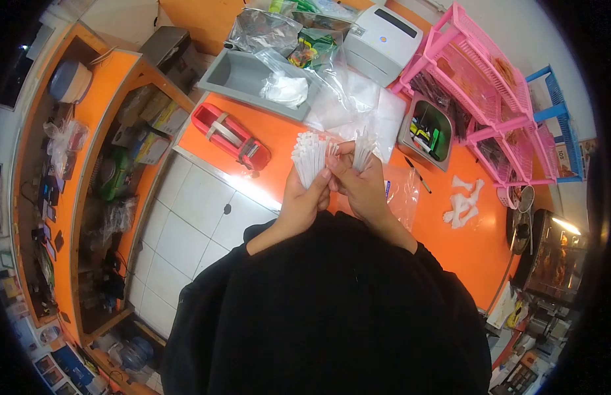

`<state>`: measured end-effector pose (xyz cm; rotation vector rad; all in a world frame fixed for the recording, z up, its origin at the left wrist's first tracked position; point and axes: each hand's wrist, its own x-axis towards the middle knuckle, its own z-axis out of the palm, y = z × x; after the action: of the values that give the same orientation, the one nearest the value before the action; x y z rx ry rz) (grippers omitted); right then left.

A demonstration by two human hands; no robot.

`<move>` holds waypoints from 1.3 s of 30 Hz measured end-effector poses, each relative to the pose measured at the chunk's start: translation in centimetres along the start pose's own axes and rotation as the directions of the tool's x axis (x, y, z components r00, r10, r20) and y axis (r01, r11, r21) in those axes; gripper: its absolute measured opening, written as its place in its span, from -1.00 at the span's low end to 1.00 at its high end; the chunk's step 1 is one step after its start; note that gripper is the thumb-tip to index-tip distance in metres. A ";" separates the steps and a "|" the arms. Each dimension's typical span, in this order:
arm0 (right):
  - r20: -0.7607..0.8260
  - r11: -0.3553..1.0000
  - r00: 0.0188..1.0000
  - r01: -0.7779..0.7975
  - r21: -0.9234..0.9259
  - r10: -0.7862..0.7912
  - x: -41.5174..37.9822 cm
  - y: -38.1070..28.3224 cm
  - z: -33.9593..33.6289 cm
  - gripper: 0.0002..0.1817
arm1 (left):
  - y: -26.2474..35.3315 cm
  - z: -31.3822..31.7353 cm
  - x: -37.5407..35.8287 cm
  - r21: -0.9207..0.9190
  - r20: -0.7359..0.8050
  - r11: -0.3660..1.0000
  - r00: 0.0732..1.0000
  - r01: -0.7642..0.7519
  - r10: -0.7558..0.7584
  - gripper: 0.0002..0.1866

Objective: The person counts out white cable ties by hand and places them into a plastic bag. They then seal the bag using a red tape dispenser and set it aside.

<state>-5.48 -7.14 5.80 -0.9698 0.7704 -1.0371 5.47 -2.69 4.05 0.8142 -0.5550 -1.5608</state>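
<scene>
My left hand (303,203) is closed round a thick bundle of thin white sticks (310,158), whose ends fan out at the top. A smaller bunch of the same white sticks (363,150) stands up from my right hand (364,187), which is closed on it. The fingers of both hands meet between the two bunches. What the sticks are made of is too small to tell. Under my right hand, a clear plastic bag (403,191) lies on the orange table (476,263).
A red tape dispenser (229,136) and a grey tray (220,72) stand left of my hands. Behind are a white label printer (382,43) and a metal bin (424,141). Pink racks (480,72), a pen (418,174) and white pieces (462,203) are at right.
</scene>
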 end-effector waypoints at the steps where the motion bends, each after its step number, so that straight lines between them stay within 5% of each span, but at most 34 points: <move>1: -0.007 1.000 1.000 -0.009 0.027 0.009 0.0 -0.1 0.1 -0.85 | 0.1 0.0 0.0 -0.001 0.009 1.000 1.000 0.005 -0.005 -0.77; 24: -0.043 0.999 0.999 0.025 -0.026 -0.026 0.0 -0.2 0.4 -0.86 | -0.2 -0.3 0.1 0.000 0.048 0.999 0.998 0.037 -0.037 -0.66; 39: -0.038 0.996 0.998 0.047 -0.074 -0.050 -0.1 -0.1 0.4 -0.89 | -0.2 -0.4 0.0 -0.014 0.071 1.000 0.997 0.019 -0.018 -0.78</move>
<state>-5.16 -6.98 6.10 -1.0375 0.8255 -1.0794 5.59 -2.65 3.63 0.7572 -0.5884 -1.6142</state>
